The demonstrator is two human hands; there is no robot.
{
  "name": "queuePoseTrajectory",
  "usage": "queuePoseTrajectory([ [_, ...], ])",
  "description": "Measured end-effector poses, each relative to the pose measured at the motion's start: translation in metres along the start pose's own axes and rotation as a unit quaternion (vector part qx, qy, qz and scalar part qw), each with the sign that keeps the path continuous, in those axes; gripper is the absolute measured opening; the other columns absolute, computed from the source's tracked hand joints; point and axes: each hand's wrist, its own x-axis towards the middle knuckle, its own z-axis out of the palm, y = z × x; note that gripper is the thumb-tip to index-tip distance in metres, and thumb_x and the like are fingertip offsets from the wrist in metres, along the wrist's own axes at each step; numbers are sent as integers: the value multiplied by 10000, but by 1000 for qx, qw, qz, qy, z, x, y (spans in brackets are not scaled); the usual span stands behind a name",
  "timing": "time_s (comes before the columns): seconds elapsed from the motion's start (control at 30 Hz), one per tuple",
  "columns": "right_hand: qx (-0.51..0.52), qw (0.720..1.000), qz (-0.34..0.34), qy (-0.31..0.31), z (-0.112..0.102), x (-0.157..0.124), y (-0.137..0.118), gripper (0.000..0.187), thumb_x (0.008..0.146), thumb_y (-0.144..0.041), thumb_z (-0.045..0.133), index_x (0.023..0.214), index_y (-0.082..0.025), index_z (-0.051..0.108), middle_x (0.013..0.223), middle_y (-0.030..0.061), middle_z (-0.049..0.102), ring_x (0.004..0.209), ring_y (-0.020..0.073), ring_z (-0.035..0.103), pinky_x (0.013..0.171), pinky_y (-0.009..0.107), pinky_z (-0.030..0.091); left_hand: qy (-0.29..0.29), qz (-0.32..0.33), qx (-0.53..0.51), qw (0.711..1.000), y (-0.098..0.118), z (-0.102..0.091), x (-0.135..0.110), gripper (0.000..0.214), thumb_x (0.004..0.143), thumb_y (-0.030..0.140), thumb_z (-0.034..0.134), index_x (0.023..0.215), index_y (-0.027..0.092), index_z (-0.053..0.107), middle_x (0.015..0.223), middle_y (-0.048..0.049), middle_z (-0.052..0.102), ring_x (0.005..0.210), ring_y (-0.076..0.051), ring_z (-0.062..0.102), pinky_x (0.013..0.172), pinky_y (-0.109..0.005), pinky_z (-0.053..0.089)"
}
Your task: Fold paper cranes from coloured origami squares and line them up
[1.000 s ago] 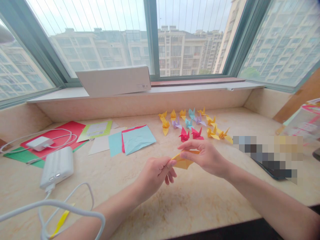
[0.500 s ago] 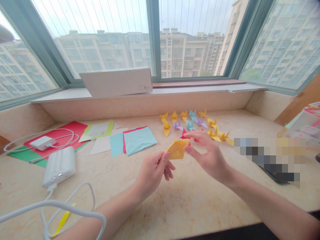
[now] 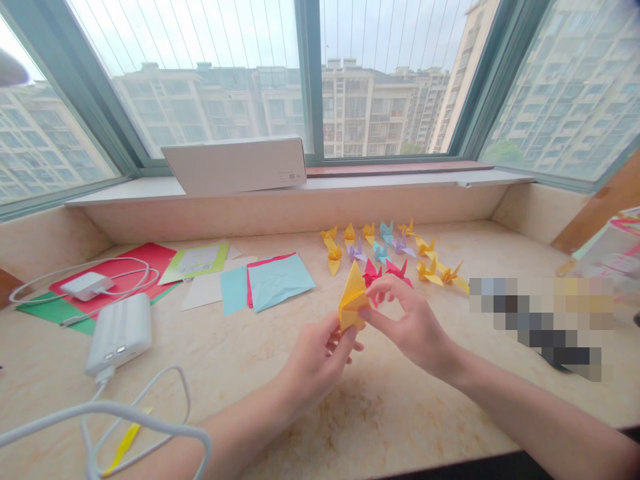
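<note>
A partly folded yellow origami paper (image 3: 353,297) is held up above the stone counter (image 3: 400,420), its pointed end upward. My left hand (image 3: 323,350) pinches its lower edge between thumb and fingers. My right hand (image 3: 407,323) is at the paper's right side, thumb and forefinger closed on its edge. Just behind the paper stand red paper cranes (image 3: 398,271). Farther back are several folded cranes in yellow, light blue and purple, among them a yellow crane (image 3: 334,255) and a purple crane (image 3: 401,245).
Light blue paper squares (image 3: 281,283) lie left of my hands, beside red and green sheets (image 3: 145,257). A white power bank (image 3: 120,333) with cables sits at left. A white box (image 3: 235,165) rests on the sill. A blurred-out object (image 3: 540,327) lies at right.
The yellow paper has turned from lying sideways to pointing upward. My right hand has moved slightly down and in, and now grips the paper's right edge.
</note>
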Motion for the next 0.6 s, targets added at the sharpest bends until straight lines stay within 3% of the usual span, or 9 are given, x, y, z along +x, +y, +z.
queuePoseTrajectory([
  [0.2, 84, 994, 26, -61, 8, -5, 6, 88, 887, -239, 666, 913, -229, 582, 919, 16, 636, 796, 166, 581, 727, 315, 485, -12, -45, -66, 997, 0, 0, 1, 441, 957, 532, 503, 1018, 125, 660, 890, -117, 752, 720, -201, 736, 608, -274, 550],
  [0.33, 133, 988, 21, -80, 11, -9, 9, 42, 914, -240, 650, 955, -244, 654, 938, 15, 637, 815, 161, 596, 729, 311, 504, 4, -71, -116, 991, 5, 0, 1, 502, 926, 586, 526, 953, 109, 680, 836, -114, 743, 637, -191, 725, 548, -255, 529],
  [0.6, 196, 973, -27, -117, 9, -12, 6, 294, 937, -158, 607, 1123, -336, 751, 1120, 46, 656, 1004, 185, 651, 844, 337, 543, 8, -75, -145, 987, 8, 0, -1, 558, 919, 611, 516, 859, 89, 705, 811, -124, 736, 629, -206, 726, 543, -257, 524],
])
